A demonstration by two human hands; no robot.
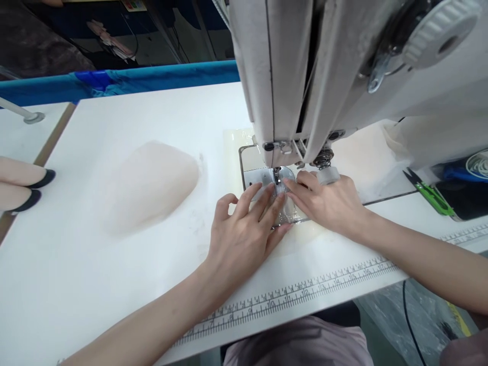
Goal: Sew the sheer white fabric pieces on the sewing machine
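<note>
My left hand (246, 231) lies palm down at the front of the sewing machine's metal needle plate (253, 177), its fingers spread and the tips just before the presser foot (277, 175). My right hand (331, 203) is to the right of the foot, thumb and forefinger close together with their tips near it, other fingers curled. Whatever lies between those fingertips is too thin and pale to make out. Clear shiny film (290, 211) shows on the plate between my hands. The sewing machine head (290, 76) stands over the plate.
A sheer pale fabric piece (152, 185) lies on the white table at left. More pale fabric (366, 157) is under the machine arm. Green thread snips (430, 193) and a dark phone-like slab (467, 195) are at right. A printed ruler (270, 305) follows the front edge.
</note>
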